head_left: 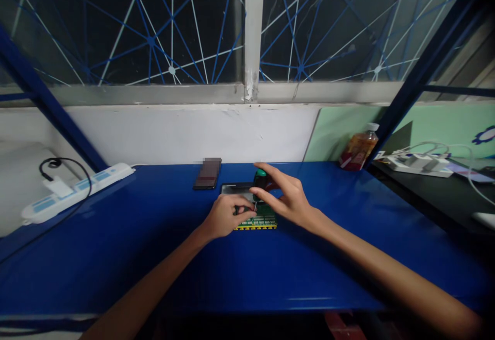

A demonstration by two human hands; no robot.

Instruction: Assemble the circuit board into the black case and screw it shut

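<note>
A green circuit board (266, 217) with a yellow front edge lies on the blue table, partly covered by my hands. My right hand (288, 196) is around the dark, green-topped handle of a screwdriver (260, 174), which stands upright over the board. Its thin metal shaft points down to the fingertips of my left hand (226, 215). Those fingers are pinched together beside the shaft, low over the board; what they grip is hidden. Behind the board is a dark, flat tray-like item (232, 189), partly covered by my hands.
A phone (209, 173) lies behind and left of the board. On the left is a white power strip (81, 191) with a black cable. A drink bottle (359, 147) stands at the back right, near a blue frame post. Another power strip (419, 165) sits on a black surface.
</note>
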